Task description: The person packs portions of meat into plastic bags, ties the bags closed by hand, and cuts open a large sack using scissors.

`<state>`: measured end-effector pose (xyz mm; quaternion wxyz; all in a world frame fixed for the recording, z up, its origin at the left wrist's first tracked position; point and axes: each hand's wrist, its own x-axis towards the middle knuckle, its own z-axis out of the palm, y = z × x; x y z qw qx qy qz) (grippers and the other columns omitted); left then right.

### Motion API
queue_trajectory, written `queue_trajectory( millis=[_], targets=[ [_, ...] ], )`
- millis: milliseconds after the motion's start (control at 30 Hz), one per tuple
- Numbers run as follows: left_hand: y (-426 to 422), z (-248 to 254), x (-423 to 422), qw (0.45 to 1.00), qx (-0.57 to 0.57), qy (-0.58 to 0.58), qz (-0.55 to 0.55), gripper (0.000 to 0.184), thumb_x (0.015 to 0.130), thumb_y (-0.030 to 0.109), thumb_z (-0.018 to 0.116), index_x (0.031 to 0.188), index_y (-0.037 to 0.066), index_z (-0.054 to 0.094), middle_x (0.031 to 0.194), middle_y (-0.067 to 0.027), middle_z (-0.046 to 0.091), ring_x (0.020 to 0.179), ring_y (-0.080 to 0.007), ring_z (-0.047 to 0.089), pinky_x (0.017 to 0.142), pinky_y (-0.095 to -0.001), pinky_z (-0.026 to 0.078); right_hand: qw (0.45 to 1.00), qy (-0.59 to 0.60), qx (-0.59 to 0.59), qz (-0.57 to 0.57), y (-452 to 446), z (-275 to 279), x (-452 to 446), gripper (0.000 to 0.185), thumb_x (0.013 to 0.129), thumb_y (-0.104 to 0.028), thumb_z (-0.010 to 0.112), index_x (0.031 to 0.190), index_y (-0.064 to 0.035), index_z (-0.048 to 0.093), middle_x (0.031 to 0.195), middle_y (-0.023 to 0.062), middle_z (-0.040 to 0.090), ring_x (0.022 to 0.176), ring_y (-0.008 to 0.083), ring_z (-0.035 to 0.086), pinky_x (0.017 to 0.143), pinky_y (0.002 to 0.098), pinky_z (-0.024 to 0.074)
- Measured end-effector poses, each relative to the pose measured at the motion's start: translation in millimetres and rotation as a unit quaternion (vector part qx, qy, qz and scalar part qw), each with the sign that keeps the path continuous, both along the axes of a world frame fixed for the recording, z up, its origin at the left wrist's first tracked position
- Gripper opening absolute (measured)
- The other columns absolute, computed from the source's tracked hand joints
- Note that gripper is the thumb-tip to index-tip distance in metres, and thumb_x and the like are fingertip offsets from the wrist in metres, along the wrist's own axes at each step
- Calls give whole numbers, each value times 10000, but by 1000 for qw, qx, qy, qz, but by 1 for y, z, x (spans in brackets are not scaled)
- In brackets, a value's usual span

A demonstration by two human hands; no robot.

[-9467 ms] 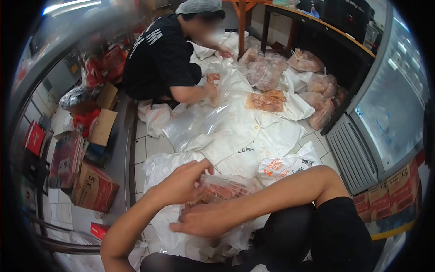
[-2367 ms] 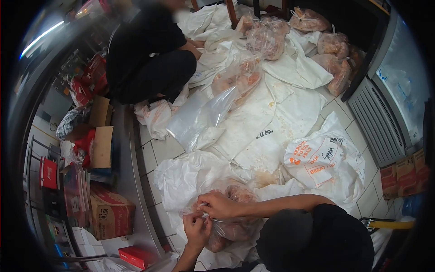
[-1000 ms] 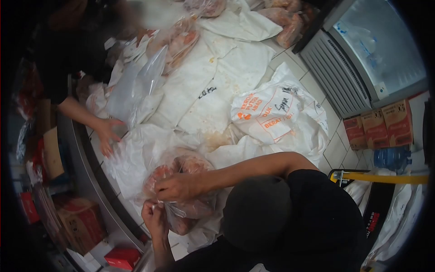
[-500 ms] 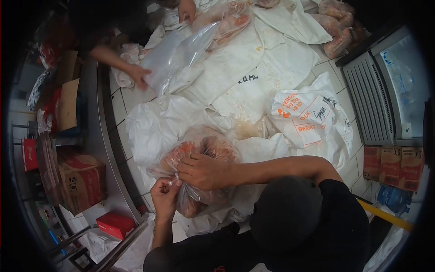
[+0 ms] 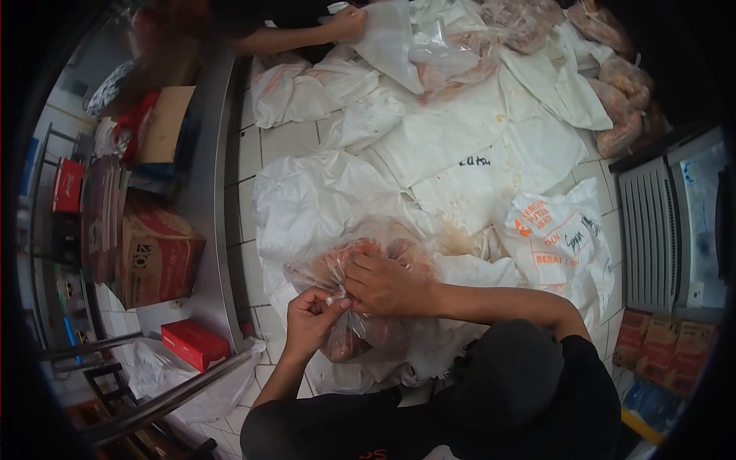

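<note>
A clear plastic bag point(image 5: 360, 253) of raw, reddish meat rests on white sacking on the floor, its neck gathered toward the near left. My left hand point(image 5: 313, 318) pinches the twisted neck between thumb and fingers. Closed around the bunched plastic just to the right is my right hand point(image 5: 387, 285), its fingers curled over the bag. The exact grip under those fingers is hidden. Below both hands, more of the filled bag point(image 5: 349, 345) bulges out. A dark cap point(image 5: 510, 372) and black-sleeved shoulders fill the lower part of the view.
Across the sacks point(image 5: 537, 138), a co-worker's hand point(image 5: 349, 23) holds a clear plastic bag point(image 5: 387, 42). Filled meat bags point(image 5: 617, 115) lie at the far right. A metal table point(image 5: 218, 153) and a carton point(image 5: 161, 249) stand left; a vented appliance point(image 5: 644, 230) stands right.
The view has shifted, so the scene sits farther right. The co-worker's hand and clear bag have moved away toward the top. My hands stay at the bag's neck with little visible change.
</note>
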<state>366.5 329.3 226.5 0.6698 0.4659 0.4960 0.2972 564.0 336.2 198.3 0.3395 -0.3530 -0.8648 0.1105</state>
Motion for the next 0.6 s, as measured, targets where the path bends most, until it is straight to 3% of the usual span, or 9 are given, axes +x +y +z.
queue_trajectory(
  millis=[233, 400, 433, 500, 533, 600],
  targets=[
    [4, 4, -9, 994, 46, 89, -47, 122, 862, 124, 698, 835, 18, 645, 621, 21, 594, 536, -10, 504, 477, -170, 361, 995, -28, -61, 73, 14, 29, 2, 280, 696, -226, 700, 826, -4, 589, 910, 125, 562, 934, 287, 546, 859, 389, 449],
    [8, 5, -13, 951, 247, 149, -110, 102, 869, 104, 681, 836, 16, 641, 743, 9, 636, 609, -23, 538, 526, -194, 414, 978, -110, -147, 101, 18, 39, -3, 298, 709, -215, 692, 870, 8, 579, 942, 126, 571, 968, 298, 552, 885, 408, 433],
    [6, 6, -15, 953, 245, 147, -105, 102, 869, 104, 681, 836, 16, 641, 743, 9, 636, 609, -23, 538, 526, -194, 414, 977, -114, -149, 105, 18, 39, -5, 298, 709, -215, 692, 870, 8, 579, 942, 126, 571, 968, 298, 552, 885, 408, 433],
    [4, 5, -14, 993, 64, 66, -75, 103, 873, 93, 672, 841, 3, 634, 816, -15, 647, 650, -35, 555, 568, -200, 441, 983, -72, -137, 100, 20, 38, -3, 288, 708, -188, 687, 884, 7, 569, 934, 136, 565, 960, 304, 553, 852, 407, 453],
    [4, 2, -13, 993, 71, 51, -82, 103, 873, 93, 672, 841, 3, 634, 816, -15, 647, 650, -35, 555, 568, -200, 441, 983, -86, -135, 89, 20, 38, -1, 288, 708, -188, 687, 884, 7, 569, 934, 136, 565, 960, 304, 553, 852, 407, 453],
    [2, -7, -16, 998, 41, 4, -45, 99, 880, 85, 662, 859, -6, 629, 834, -30, 647, 676, -53, 570, 605, -201, 458, 986, -7, -154, 67, 12, 35, 2, 240, 734, -155, 670, 893, -9, 565, 929, 141, 559, 943, 307, 554, 810, 403, 470]
  ],
)
